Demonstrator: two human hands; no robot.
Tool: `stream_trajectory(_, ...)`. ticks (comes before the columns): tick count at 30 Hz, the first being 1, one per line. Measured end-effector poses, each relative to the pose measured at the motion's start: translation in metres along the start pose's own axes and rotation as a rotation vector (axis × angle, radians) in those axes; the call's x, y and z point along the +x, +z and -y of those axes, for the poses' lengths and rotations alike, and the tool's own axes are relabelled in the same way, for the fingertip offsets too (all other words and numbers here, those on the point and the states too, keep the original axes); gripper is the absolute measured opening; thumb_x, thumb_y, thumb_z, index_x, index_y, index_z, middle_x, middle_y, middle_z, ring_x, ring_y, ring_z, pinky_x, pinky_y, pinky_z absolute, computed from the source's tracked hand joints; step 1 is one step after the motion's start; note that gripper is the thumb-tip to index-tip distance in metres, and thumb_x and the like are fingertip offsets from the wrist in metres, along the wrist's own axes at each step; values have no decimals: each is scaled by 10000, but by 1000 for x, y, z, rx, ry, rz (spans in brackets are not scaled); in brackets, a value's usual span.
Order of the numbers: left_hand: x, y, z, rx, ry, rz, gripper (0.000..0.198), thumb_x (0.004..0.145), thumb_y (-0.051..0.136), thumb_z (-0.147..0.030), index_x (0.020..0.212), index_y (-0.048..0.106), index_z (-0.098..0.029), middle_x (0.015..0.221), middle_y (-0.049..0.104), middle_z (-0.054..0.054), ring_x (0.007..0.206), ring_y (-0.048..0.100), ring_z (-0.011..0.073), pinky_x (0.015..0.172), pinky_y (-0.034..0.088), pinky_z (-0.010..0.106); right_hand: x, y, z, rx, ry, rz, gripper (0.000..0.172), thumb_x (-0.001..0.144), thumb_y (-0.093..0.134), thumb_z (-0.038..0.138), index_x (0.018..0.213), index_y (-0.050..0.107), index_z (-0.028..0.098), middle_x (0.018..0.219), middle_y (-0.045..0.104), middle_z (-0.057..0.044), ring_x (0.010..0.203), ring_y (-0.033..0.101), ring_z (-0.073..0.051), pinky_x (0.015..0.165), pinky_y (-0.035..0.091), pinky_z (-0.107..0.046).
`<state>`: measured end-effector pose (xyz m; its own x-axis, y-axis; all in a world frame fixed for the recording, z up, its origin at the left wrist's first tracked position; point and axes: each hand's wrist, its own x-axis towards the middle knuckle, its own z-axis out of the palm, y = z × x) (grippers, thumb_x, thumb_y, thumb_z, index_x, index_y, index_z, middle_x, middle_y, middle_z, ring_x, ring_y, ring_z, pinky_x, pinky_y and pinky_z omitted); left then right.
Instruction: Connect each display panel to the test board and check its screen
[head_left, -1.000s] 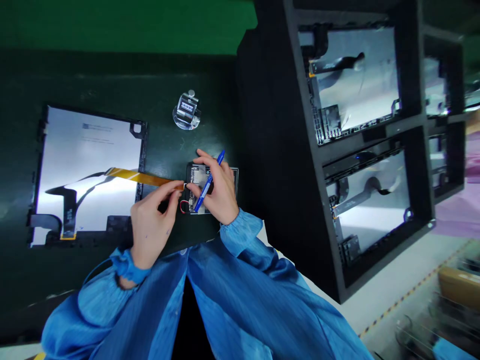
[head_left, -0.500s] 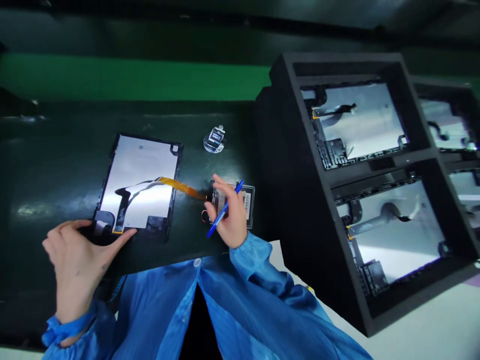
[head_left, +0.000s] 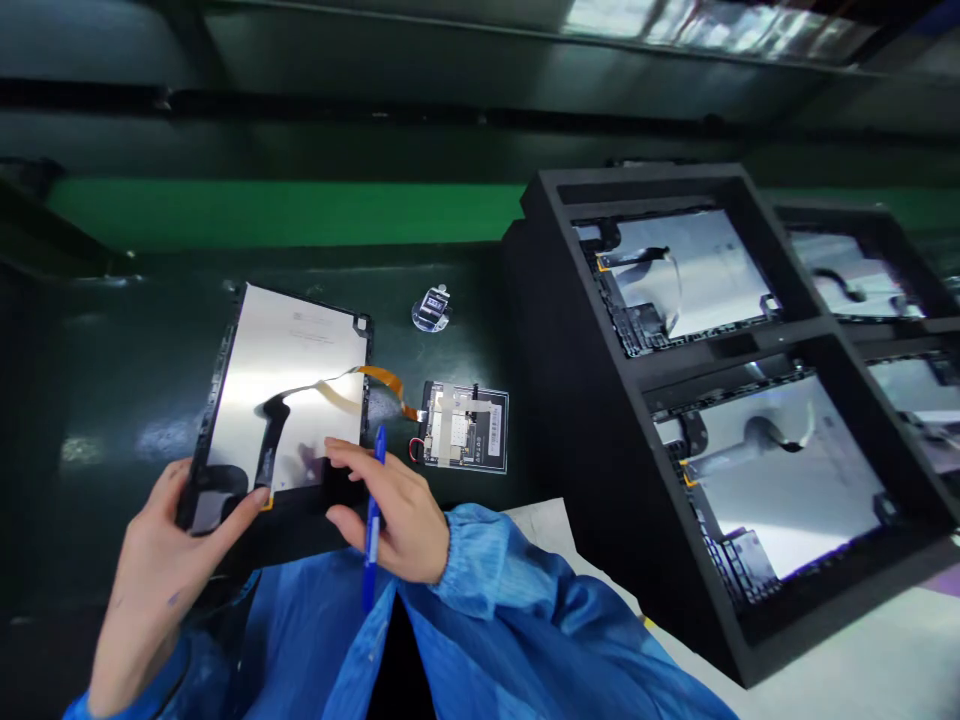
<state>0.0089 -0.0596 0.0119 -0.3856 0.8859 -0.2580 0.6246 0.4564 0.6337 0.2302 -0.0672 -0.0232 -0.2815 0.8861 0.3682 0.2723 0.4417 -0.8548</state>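
Observation:
My left hand (head_left: pixel 176 545) grips the near left corner of a tablet display panel (head_left: pixel 289 335), thumb on top near the base of its black ribbon cable. The panel is silver-backed with a black frame, its near edge tilted up. My right hand (head_left: pixel 409 520) holds a blue pen (head_left: pixel 373 535), and its fingertips are at the panel's near right corner; whether they touch is unclear. An orange flex cable (head_left: pixel 386 379) runs from the panel's ribbon to a small circuit board (head_left: pixel 452 425) with a taped black battery and red wire, flat on the table.
A silver tally counter (head_left: pixel 432 308) stands beyond the circuit board on the dark green table (head_left: pixel 135 380). At right, a black compartmented rack (head_left: pixel 600 430) holds several similar display panels (head_left: pixel 697 265). White paper (head_left: pixel 544 525) lies near the rack's base.
My right hand has moved left from over the circuit board to the panel's near right corner, pen still in it. My left hand has lifted the panel's near edge somewhat.

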Motion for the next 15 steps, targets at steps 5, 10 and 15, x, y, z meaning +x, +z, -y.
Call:
stream_trajectory(5,-34,-5,-22,-238,511,287,420,723,734,-656,952,596,-333,1407,572,10,1260,566,323,1059,452,399,-5,-44,22,190,89,-147,780,942,573,529,1571,251,200,1453,550,-155,1206,652,-245,816,634,-322)
stream_trajectory(10,-24,21,-32,-182,585,755,290,932,512,-555,1103,684,-397,1416,598,3,1306,550,292,1116,427,407,-19,-71,24,148,295,-216,853,922,599,547,1592,216,181,1230,703,-127,1048,725,-271,860,634,-382)
stream_trajectory(15,-9,56,-32,-349,392,600,243,937,587,-442,1122,675,-311,1387,606,50,1279,572,253,1109,438,366,-23,-61,16,-33,408,-372,577,987,499,272,1545,361,216,825,735,-16,636,705,-183,720,649,-325)
